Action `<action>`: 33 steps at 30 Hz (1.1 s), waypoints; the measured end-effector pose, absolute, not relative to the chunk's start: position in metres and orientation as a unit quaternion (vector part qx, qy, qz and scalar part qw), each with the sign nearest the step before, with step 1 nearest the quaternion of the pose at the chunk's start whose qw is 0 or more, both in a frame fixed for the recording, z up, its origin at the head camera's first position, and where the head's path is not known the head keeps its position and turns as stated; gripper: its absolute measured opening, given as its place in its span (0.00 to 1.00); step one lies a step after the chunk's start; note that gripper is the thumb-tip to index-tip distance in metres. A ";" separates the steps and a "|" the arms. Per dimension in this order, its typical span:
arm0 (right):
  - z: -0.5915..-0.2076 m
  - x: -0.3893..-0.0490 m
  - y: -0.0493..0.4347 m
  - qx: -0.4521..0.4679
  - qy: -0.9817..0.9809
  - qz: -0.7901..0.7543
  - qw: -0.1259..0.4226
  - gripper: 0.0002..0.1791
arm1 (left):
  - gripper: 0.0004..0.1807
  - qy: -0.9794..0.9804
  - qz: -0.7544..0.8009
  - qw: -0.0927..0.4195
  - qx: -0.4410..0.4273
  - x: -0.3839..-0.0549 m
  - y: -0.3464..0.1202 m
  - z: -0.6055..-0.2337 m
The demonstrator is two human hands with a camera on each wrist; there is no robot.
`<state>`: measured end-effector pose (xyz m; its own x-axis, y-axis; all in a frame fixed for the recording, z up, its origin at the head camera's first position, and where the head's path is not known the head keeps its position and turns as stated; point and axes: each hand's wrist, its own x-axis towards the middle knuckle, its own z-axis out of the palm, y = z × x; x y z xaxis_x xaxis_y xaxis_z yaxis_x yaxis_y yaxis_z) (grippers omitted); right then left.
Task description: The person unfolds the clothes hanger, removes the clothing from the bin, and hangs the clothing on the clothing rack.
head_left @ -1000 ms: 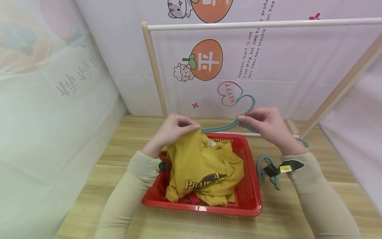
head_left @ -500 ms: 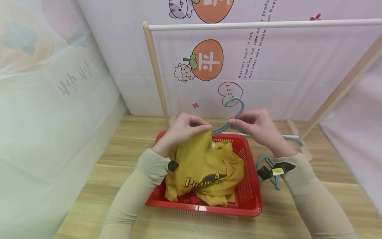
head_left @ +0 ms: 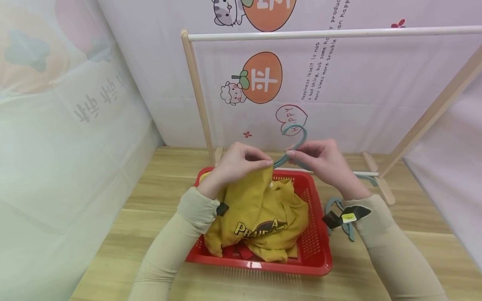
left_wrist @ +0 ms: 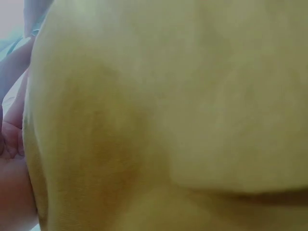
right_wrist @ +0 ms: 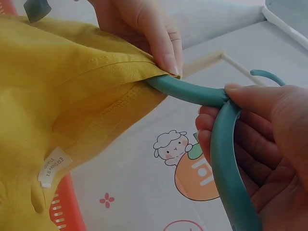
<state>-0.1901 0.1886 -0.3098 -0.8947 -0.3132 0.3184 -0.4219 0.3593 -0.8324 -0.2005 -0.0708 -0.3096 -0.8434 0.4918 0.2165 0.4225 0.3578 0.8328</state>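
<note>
Before cartoon-printed sheeting [head_left: 361, 121], one left hand [head_left: 242, 161] pinches a yellow T-shirt [head_left: 256, 205], the right hand [head_left: 320, 158] a teal hanger [right_wrist: 224, 149], seemingly threading one shoulder, the other likely needing it next

Person, long beige sleeves on both arms, plain fabric, matte. Left sleeve [head_left: 162, 251]: cuff [head_left: 197, 205] wide, loose and puckered, ends at wrist; crease lines across forearm. Right sleeve [head_left: 395, 251]: same beige, smoother along forearm, wrinkled near wrist. Left hand [head_left: 241, 162] and right hand [head_left: 320, 156] ungloved, fingers and thumbs uncovered. Small black block [head_left: 222, 208] on inner side of left cuff, rest of its mount hidden. Black strap [head_left: 362, 212] across right cuff, with a black boxy piece [head_left: 331, 219] at its inner end. Yellow rectangular label [head_left: 349, 217] on the strap, dark print too small to read.
</note>
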 end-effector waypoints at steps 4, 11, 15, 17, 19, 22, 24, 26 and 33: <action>-0.310 -0.190 0.190 0.226 -0.823 0.518 0.055 0.11 | 0.08 0.828 0.484 0.035 0.279 -0.199 -0.072 -0.309; -0.311 -0.192 0.191 0.232 -0.819 0.522 0.061 0.09 | 0.09 0.844 0.451 0.008 0.289 -0.197 -0.075 -0.307; -0.308 -0.191 0.192 0.226 -0.824 0.516 0.062 0.10 | 0.09 0.862 0.425 -0.012 0.277 -0.194 -0.081 -0.305; -0.307 -0.190 0.193 0.220 -0.828 0.512 0.063 0.11 | 0.09 0.869 0.415 -0.015 0.269 -0.193 -0.084 -0.304; -0.307 -0.189 0.194 0.216 -0.831 0.509 0.065 0.11 | 0.08 0.873 0.409 -0.013 0.264 -0.193 -0.087 -0.304; -0.306 -0.189 0.195 0.214 -0.833 0.507 0.066 0.11 | 0.08 0.870 0.416 -0.002 0.264 -0.193 -0.090 -0.304; -0.307 -0.189 0.195 0.216 -0.831 0.508 0.067 0.11 | 0.07 0.869 0.418 -0.003 0.266 -0.193 -0.091 -0.305; -0.307 -0.189 0.195 0.217 -0.830 0.510 0.066 0.11 | 0.07 0.868 0.418 -0.009 0.270 -0.193 -0.091 -0.305; -0.308 -0.190 0.191 0.225 -0.826 0.513 0.066 0.10 | 0.06 0.877 0.392 -0.041 0.275 -0.193 -0.085 -0.306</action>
